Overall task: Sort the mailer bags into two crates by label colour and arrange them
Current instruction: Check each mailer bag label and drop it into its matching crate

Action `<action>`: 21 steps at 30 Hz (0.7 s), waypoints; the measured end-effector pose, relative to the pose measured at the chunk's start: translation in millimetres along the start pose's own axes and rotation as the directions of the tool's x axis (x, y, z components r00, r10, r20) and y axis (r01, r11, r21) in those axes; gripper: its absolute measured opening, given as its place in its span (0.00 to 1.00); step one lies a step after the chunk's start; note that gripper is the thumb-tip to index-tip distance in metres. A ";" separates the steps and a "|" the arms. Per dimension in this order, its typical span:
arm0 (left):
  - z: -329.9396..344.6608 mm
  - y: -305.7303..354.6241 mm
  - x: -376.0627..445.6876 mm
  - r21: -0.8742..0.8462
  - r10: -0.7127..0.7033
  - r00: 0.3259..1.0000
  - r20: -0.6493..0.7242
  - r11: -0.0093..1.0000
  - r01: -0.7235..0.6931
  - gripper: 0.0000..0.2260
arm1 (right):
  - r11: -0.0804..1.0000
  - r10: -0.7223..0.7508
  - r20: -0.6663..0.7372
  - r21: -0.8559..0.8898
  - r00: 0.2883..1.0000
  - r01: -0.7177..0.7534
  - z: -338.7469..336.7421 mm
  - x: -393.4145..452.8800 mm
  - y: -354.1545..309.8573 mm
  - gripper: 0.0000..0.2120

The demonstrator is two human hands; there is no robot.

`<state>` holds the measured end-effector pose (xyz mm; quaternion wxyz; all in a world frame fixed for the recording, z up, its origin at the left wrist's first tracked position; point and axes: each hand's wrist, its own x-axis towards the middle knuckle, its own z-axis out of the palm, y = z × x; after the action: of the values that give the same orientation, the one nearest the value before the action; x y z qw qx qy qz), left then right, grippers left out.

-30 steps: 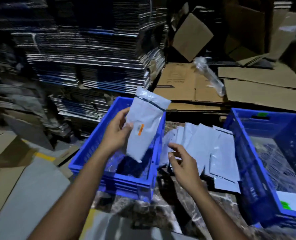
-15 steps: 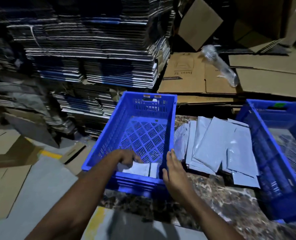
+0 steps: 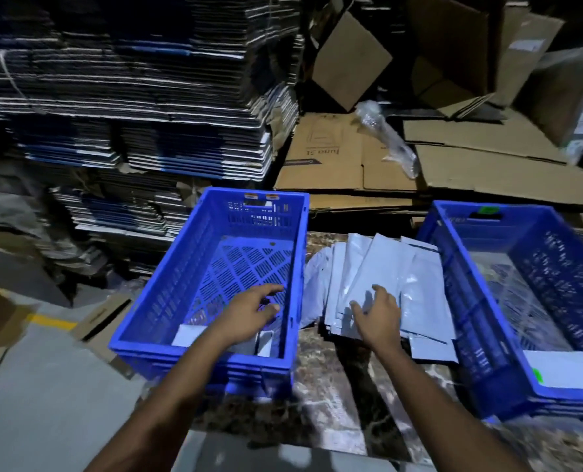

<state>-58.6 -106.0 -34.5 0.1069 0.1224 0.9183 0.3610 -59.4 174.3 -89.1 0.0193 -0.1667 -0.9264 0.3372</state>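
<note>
A loose pile of grey mailer bags [image 3: 382, 284] lies fanned out on a dark marbled tabletop [image 3: 334, 386], and everything else sits around this pile. The right hand [image 3: 378, 316] rests on the near end of the pile, fingers spread and lightly bent, touching the top bags; whether it has pinched one cannot be told.

Just left of the pile stands a blue crate [image 3: 215, 294] with a slotted floor. At its near end lie a few mailer bags [image 3: 189, 335], partly hidden by the person's forearm. The left hand [image 3: 252, 313] is over this near end, above the crate floor, its fingers relaxed and slightly curled, holding nothing. Two small orange labels [image 3: 258, 196] sit on the far rim of this crate.

Just right of the pile stands a second blue crate [image 3: 487, 284]. A mailer bag with a green label [image 3: 566, 369] lies flat at its near end, and a green label [image 3: 488, 210] is stuck on its far rim.

Beyond the pile, flattened brown cardboard sheets [image 3: 351, 158] lie stacked, with a crumpled clear plastic wrap [image 3: 389, 137] resting on them. Beyond and left of the pile rise tall stacks of bundled flat cartons [image 3: 130, 97].
</note>
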 end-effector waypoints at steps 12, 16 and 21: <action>71.4 55.1 -1.1 0.105 0.009 0.998 -0.069 0.994 -0.002 0.22 | 0.959 0.284 0.109 -0.035 0.953 -0.281 -12.6 38.9 11.7 0.41; 81.0 59.0 -9.5 0.067 -0.003 0.992 -0.123 0.998 0.012 0.28 | 0.938 0.339 0.111 0.028 0.934 -0.344 -15.0 40.0 6.0 0.46; 79.8 63.3 -12.3 0.019 -0.030 0.991 -0.134 0.999 0.033 0.21 | 0.972 0.216 0.150 -0.123 0.965 -0.198 -29.9 31.7 -13.1 0.16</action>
<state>-14.9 -14.0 -46.8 0.0497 0.0844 0.9290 0.3568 -88.8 193.5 -60.2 -0.1003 -0.2355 -0.9190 0.2997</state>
